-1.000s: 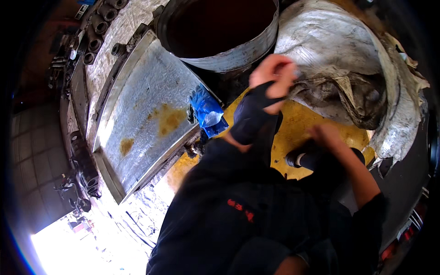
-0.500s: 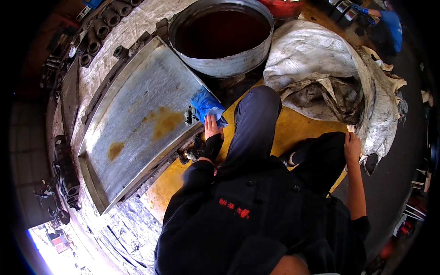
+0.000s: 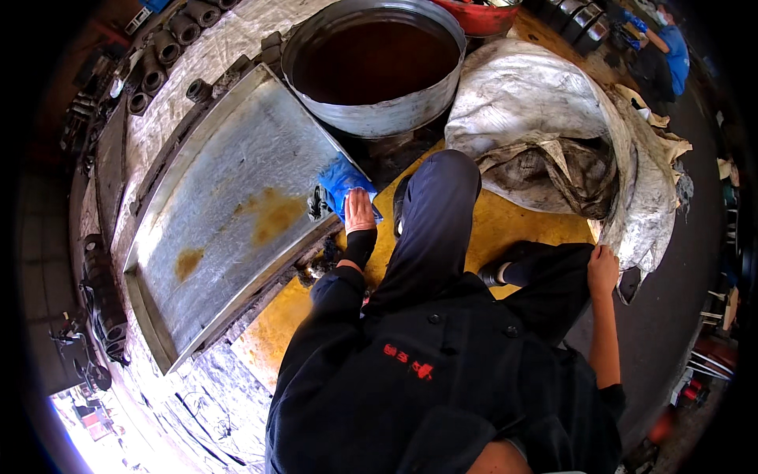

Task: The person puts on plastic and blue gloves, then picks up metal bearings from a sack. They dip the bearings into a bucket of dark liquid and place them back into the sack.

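Observation:
My left hand [image 3: 360, 212] lies with its fingers stretched out on a crumpled piece of thin blue plastic [image 3: 339, 175]; whether that is a bag or a glove I cannot tell. The plastic rests over the right edge of a shallow metal tray [image 3: 229, 178], beside a small dark clump [image 3: 317, 203]. A dark band covers my left wrist. Over at my right knee, my right hand [image 3: 603, 271] is closed, its fingertips at the trouser cloth and close to the hanging edge of a big dirty white sack [image 3: 537, 95]. What those fingers pinch is hidden.
A wide metal drum [image 3: 379, 118] of dark liquid stands ahead, with a red container [image 3: 478, 17] behind it. Below me is a yellow surface [image 3: 545, 221]. Metal pipe-like parts [image 3: 167, 49] line the far left. A co-worker in blue [image 3: 675, 55] sits at the far right.
My left hand has shifted slightly, its fingers now straighter on the blue plastic. The whole view has moved a little, and more of the co-worker shows. My right hand stays at the knee.

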### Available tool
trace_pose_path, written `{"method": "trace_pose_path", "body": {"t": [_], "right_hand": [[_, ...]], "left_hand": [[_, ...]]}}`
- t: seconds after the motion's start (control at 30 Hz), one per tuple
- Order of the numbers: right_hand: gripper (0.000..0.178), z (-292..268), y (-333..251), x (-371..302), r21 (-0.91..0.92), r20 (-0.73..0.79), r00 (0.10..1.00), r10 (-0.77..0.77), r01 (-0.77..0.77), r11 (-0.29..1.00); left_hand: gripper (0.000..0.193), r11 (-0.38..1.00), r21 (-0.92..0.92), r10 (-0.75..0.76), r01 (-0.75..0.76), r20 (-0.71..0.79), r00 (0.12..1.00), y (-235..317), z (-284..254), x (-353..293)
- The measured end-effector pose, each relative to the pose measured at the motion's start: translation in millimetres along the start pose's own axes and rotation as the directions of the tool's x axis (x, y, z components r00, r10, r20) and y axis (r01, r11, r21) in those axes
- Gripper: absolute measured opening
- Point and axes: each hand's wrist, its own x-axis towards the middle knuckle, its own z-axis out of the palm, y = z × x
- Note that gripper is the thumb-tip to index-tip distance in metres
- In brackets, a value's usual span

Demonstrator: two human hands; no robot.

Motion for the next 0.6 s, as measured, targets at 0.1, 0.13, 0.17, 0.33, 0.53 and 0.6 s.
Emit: {"method": "trace_pose_path", "body": {"t": [0.1, 0.13, 0.17, 0.33, 0.53, 0.6], "right_hand": [[0.025, -2, -3, -4, -0.013, -0.026, 0.999, 0.032, -0.032, 0.999], [0.025, -3, -3, -5, -0.020, -0.041, 0.998, 0.040, -0.041, 0.999], [0.024, -2, -3, -7, -0.020, -0.043, 0.998, 0.045, -0.046, 0.999], [0.024, -8, -11, -2, 0.025, -0.028, 0.995, 0.100, -0.100, 0.995], [0.023, -11, -14, -2, 0.063, -0.039, 0.993, 0.110, -0.107, 0.992], [0.022, -13, -15, -1, 0.086, -0.024, 0.992, 0.128, -0.125, 0.988]], "left_hand": [[0.048, 0.998, 0.033, -0.047, 0.047, -0.009, 0.999, 1, -6, 10], [0.040, 0.996, 0.088, -0.010, 0.023, -0.144, 0.990, 1, -11, 16], [0.035, 0.996, 0.079, -0.021, 0.030, -0.113, 0.993, -1, -9, 19], [0.017, 0.981, 0.080, -0.174, 0.177, -0.045, 0.984, -12, 10, 23], [0.027, 0.977, 0.188, -0.084, 0.099, -0.088, 0.993, -12, 17, 22], [0.028, 0.967, 0.084, -0.250, 0.242, 0.100, 0.963, -10, 15, 25]]}}
